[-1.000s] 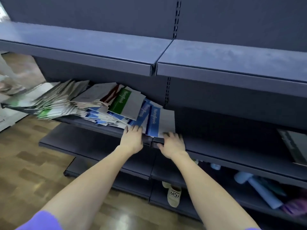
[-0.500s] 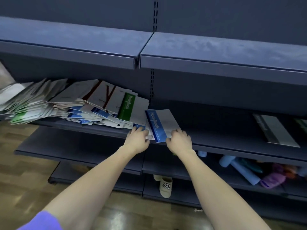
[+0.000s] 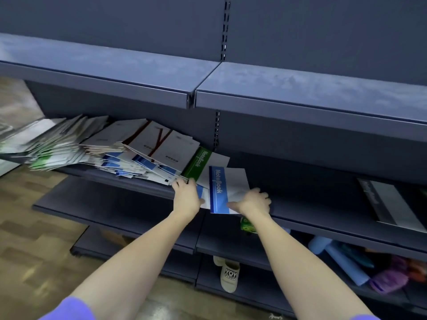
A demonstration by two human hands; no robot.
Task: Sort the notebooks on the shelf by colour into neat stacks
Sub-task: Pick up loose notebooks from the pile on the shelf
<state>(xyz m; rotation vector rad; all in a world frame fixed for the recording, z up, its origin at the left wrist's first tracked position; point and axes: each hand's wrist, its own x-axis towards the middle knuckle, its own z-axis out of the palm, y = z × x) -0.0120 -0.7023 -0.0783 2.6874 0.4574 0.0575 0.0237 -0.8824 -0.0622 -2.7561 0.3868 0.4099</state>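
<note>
Grey-blue metal shelving [image 3: 300, 93] fills the view, its tiers bare except at the left and far right. On the middle shelf [image 3: 323, 204] a large slumped heap of notebooks [image 3: 104, 148] is spread from the left end to the centre joint: green, blue and red-marked covers are mixed and fanned, none squared up. One dark-and-grey notebook [image 3: 390, 204] is seen lying alone near the right end of the same shelf. A green-spined notebook [image 3: 197, 163] rests at the heap's right fringe. Just beside it, at the front edge, a blue-spined notebook [image 3: 219, 189] is held by both hands. The left hand [image 3: 187, 197] is pinched on its left edge, thumb on top; the right hand [image 3: 254, 200] is laid over its right corner, fingers spread and slightly curled, thumb on the cover. Sorting is judged barely begun: no colour stack is yet visible, nearly the whole heap remains.
</note>
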